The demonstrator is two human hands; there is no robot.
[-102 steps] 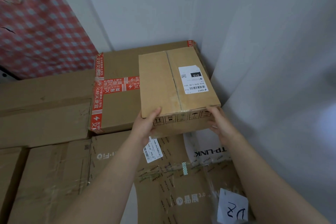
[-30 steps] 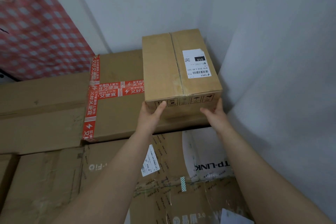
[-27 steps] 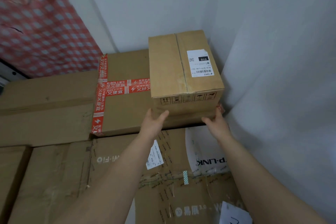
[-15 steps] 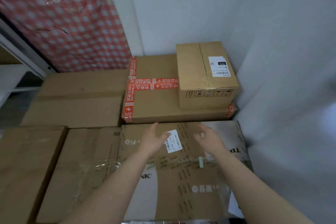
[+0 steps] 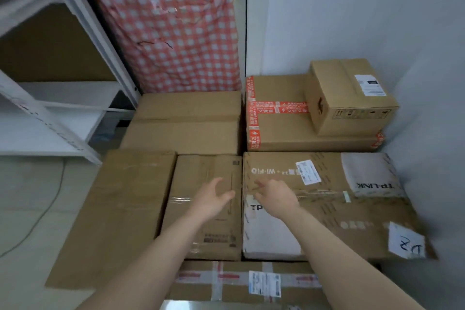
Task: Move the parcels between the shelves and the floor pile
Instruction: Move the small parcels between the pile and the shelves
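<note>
From your head camera, the small parcel (image 5: 349,98) with the white shipping label sits in the far right corner against the wall, resting on top of the flat red-taped box (image 5: 279,131) and apart from both of your hands. Your left hand (image 5: 214,199) is held out over the narrow carton (image 5: 201,173), fingers spread and loosely bent, holding nothing. Your right hand (image 5: 276,197) is just beside it, over the near left part of the big TP-LINK carton (image 5: 327,209), fingers also loose and holding nothing; whether either hand touches the cardboard below cannot be told. The TP-LINK carton lies directly in front of the red-taped box and carries a handwritten paper note (image 5: 406,244) at its near right corner. To your left lies a plain flat carton (image 5: 120,209), behind it another brown carton (image 5: 186,123), and nearest you a taped box with a printed label (image 5: 251,282). A white metal shelf rack (image 5: 83,20) stands at far left, a red-and-white checked cloth (image 5: 171,20) hangs behind the pile, and a thin cable (image 5: 42,214) trails across the floor.
</note>
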